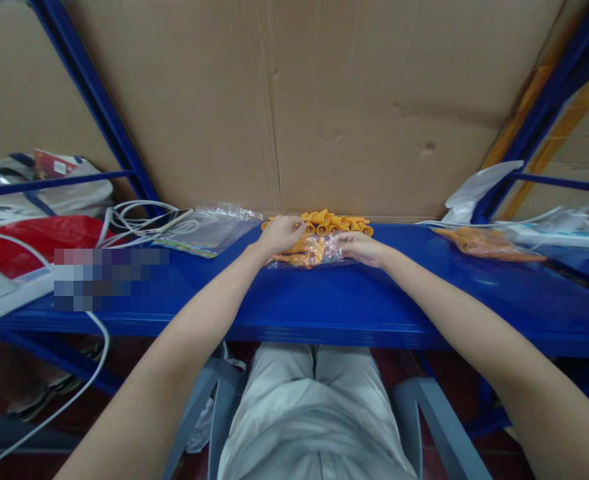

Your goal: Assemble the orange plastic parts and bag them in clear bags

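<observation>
Several orange cone-shaped pieces (324,220) are heaped at the back of the blue table (324,300), against the cardboard. In front of them lies a clear plastic bag (307,257) with orange pieces inside. My left hand (283,235) is over the left side of the bag and heap, its fingers bent towards the pieces; what its fingertips hold is too small to make out. My right hand (361,247) is closed on the bag's crumpled right end.
Flat clear plastic bags (214,230) and white cables (141,217) lie to the left, near a red bag (39,243). At the right are an orange packet (489,245) and a white power strip (564,235). Blue metal posts (94,100) frame the cardboard.
</observation>
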Available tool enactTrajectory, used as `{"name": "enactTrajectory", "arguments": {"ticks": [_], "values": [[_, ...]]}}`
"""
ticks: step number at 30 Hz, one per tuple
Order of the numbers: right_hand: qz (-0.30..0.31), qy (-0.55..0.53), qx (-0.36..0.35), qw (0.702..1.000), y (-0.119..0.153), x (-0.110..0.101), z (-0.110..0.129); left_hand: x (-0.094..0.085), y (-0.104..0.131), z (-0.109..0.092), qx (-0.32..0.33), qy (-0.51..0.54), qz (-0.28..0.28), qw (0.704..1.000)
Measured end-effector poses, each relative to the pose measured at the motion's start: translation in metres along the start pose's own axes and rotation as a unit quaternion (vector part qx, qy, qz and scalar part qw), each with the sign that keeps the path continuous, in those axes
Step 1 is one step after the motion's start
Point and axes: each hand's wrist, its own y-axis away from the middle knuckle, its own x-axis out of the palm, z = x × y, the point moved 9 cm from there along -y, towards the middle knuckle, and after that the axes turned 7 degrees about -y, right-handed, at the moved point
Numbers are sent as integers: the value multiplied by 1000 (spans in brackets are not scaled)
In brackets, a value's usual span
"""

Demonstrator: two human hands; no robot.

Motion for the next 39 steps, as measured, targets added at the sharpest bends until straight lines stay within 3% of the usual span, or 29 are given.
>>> {"name": "enactTrajectory", "arguments": {"ticks": [6, 13, 16, 21, 24, 32, 39], "values": [[1, 23, 6, 1000, -1, -3, 1, 15, 2, -1, -11, -32, 68, 997], [64, 2, 32, 997, 9, 4, 12, 0, 2, 10, -45, -17, 3, 999], [57, 20, 31, 998, 12, 7, 14, 0, 1, 17, -59, -24, -11, 998], [32, 129, 3, 991, 10, 5, 16, 23, 0, 22, -53, -24, 73, 996], [19, 131, -7, 991, 7, -2, 17, 33, 1, 20, -42, -19, 113, 992], [11, 102, -29, 994, 8, -5, 24, 38, 3, 19, -54, 30, 144, 988], [11, 107, -38, 993, 8, -6, 24, 38, 2, 21, -70, -10, 151, 986]]}}
